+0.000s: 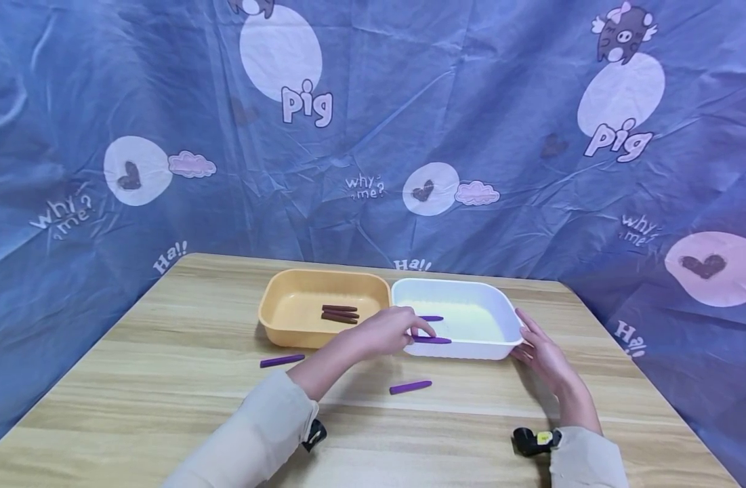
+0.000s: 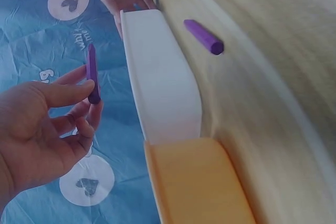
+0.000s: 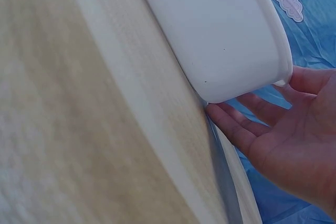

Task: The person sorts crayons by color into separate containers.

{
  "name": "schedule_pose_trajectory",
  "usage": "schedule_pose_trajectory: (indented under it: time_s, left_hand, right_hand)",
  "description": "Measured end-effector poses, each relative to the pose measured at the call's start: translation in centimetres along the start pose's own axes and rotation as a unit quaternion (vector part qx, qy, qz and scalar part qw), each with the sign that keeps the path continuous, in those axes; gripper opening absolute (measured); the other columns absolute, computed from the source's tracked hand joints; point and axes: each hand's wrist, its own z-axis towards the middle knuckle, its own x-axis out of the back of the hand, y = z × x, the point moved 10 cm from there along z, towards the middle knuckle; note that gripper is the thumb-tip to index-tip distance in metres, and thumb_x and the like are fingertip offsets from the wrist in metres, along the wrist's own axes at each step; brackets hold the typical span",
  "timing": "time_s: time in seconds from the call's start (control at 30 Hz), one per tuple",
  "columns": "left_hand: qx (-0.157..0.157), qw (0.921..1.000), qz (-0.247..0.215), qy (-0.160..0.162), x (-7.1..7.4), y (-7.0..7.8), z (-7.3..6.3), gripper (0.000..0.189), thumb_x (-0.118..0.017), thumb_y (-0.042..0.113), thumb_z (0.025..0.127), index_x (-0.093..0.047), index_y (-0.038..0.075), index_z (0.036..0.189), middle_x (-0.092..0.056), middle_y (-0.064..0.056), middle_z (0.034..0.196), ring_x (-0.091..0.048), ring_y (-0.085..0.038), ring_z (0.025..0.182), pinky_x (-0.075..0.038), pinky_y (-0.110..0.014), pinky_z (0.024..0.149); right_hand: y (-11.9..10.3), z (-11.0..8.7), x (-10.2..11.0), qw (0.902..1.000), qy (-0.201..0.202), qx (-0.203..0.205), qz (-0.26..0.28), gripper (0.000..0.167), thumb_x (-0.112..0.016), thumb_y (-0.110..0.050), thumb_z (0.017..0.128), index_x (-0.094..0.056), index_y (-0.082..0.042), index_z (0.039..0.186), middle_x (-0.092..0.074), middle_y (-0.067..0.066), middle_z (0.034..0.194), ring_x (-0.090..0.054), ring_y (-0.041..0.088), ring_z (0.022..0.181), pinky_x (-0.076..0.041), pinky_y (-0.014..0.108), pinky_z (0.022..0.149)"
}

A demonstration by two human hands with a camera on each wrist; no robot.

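My left hand (image 1: pixel 394 330) pinches a purple crayon (image 1: pixel 432 340) between thumb and fingers, above the front rim of a white bin (image 1: pixel 458 350). In the left wrist view, that crayon (image 2: pixel 92 74) points up from the fingertips. Inside the white bin lies another purple crayon (image 1: pixel 432 318). At the bin's right end, my right hand (image 1: pixel 546 359) touches the outer wall and rim with spread fingers, as the right wrist view also shows on the white wall (image 3: pixel 226 35). Two more purple crayons lie on the table, one in front of the white bin (image 1: pixel 410 387), one farther left (image 1: pixel 282 360).
An orange bin (image 1: pixel 305 337) stands against the white bin's left side, with three brown crayons (image 1: pixel 339 314) in it. Both bins stand on a wooden table (image 1: pixel 165 379). Behind and beside the table hangs a blue printed cloth (image 1: pixel 360 135).
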Motion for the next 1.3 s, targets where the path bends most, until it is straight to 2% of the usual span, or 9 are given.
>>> schedule_pose_trajectory:
  time_s: [0.1,0.27,0.5,0.7,0.97,1.07,1.2,1.3]
  left_hand:
    - [0.01,0.9999,-0.001,0.008,0.5,-0.2,0.5,0.045,-0.057,-0.008,0.08,-0.068,0.021,0.112,-0.06,0.003,0.087,-0.053,-0.009,0.082,-0.04,-0.019,0.068]
    - [0.025,0.9994,-0.001,0.023,1.2,-0.6,1.5,0.046,-0.057,-0.01,0.079,-0.068,0.02,0.112,-0.061,0.002,0.091,-0.053,-0.011,0.085,-0.041,-0.019,0.07]
    - [0.038,0.999,0.01,0.021,1.2,-1.6,3.1,0.045,-0.057,-0.009,0.08,-0.069,0.021,0.111,-0.063,-0.001,0.094,-0.055,-0.014,0.09,-0.041,-0.02,0.072]
    - [0.045,0.9985,0.024,0.021,1.1,-2.1,4.4,0.043,-0.056,-0.008,0.08,-0.069,0.02,0.111,-0.066,0.0,0.095,-0.056,-0.014,0.092,-0.041,-0.02,0.075]
    - [0.065,0.9971,0.03,0.025,0.2,-3.1,6.0,0.043,-0.055,-0.007,0.081,-0.069,0.02,0.11,-0.067,0.001,0.096,-0.057,-0.012,0.09,-0.042,-0.019,0.074]
    - [0.08,0.9957,0.037,0.03,-0.2,-3.7,6.7,0.044,-0.055,-0.007,0.081,-0.069,0.022,0.111,-0.066,0.001,0.095,-0.056,-0.012,0.088,-0.042,-0.02,0.074]
    - [0.109,0.9923,0.047,0.035,-0.8,-4.6,7.6,0.046,-0.053,-0.006,0.082,-0.067,0.025,0.114,-0.065,0.004,0.104,-0.054,-0.012,0.093,-0.041,-0.021,0.077]
    - [0.131,0.9897,0.048,0.034,-1.2,-5.2,8.2,0.047,-0.052,-0.005,0.083,-0.067,0.027,0.114,-0.062,0.006,0.112,-0.054,-0.012,0.098,-0.042,-0.021,0.077]
  right_hand:
    - [0.0,0.0,0.0,1.0,0.001,0.0,0.001,0.058,-0.025,-0.028,0.102,0.007,-0.008,0.146,-0.008,0.022,0.144,-0.049,-0.001,0.103,-0.041,0.018,0.086]
    - [-0.1,-0.1,0.0,1.0,0.003,0.002,0.003,0.058,-0.026,-0.027,0.102,0.006,-0.008,0.146,-0.026,0.006,0.135,-0.051,-0.002,0.1,-0.041,0.018,0.086]
    - [0.0,0.0,0.1,1.0,0.001,-0.001,0.004,0.058,-0.026,-0.028,0.102,0.006,-0.009,0.146,-0.014,0.016,0.142,-0.05,-0.002,0.1,-0.041,0.018,0.086]
    - [0.0,0.0,0.0,1.0,0.0,-0.001,0.0,0.057,-0.025,-0.027,0.102,0.006,-0.01,0.146,-0.016,0.013,0.142,-0.05,-0.003,0.101,-0.041,0.018,0.086]
    - [0.0,-0.1,0.1,1.0,0.002,-0.003,-0.004,0.056,-0.024,-0.027,0.102,0.006,-0.01,0.146,-0.018,0.012,0.141,-0.05,-0.003,0.1,-0.041,0.018,0.086]
    - [-0.1,-0.2,0.1,1.0,0.003,-0.002,0.0,0.057,-0.025,-0.027,0.102,0.006,-0.009,0.146,-0.023,0.008,0.138,-0.05,-0.003,0.1,-0.041,0.018,0.086]
    - [-0.2,-0.2,0.0,1.0,0.002,0.0,0.007,0.058,-0.027,-0.027,0.102,0.006,-0.008,0.146,-0.032,-0.002,0.129,-0.051,-0.002,0.1,-0.041,0.018,0.086]
    - [-0.1,-0.1,0.0,0.9998,-0.006,0.007,0.016,0.059,-0.029,-0.027,0.102,0.005,-0.009,0.146,-0.032,-0.001,0.131,-0.051,-0.001,0.101,-0.041,0.019,0.087]
